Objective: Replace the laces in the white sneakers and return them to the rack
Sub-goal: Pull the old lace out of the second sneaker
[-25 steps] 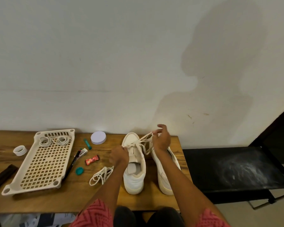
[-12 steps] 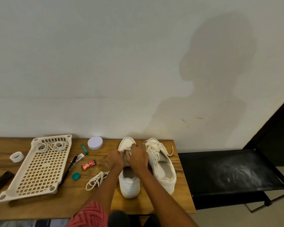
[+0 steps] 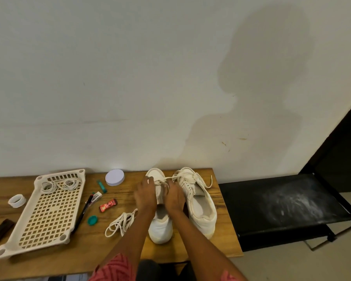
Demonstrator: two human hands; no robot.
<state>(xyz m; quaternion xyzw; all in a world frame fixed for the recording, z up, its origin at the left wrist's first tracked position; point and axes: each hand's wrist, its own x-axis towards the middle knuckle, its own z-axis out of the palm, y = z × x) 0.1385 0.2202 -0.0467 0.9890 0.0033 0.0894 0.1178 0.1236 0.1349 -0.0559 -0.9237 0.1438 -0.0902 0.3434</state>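
Both hands back on the left sneaker (image 3: pixel 160 207) on the surface (image 3: pixel 130 248) | we see the right hand (image 3: pixel 175 196) lowered from its pull, left hand (image 3: pixel 146 194) alongside | fingers pinching its lace (image 3: pixel 164 181), we judge | lacing midway; rack (image 3: pixel 47 209) waits.

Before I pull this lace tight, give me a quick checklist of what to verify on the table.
1. Both hands on the left sneaker: ok, left hand and right hand sit over its tongue.
2. Lace gripped: cannot tell, fingers hide it.
3. Right sneaker laced: ok, ends loose.
4. Loose lace out of the way: ok, beside the shoe.
5. Rack free: not ok, coiled laces on it.
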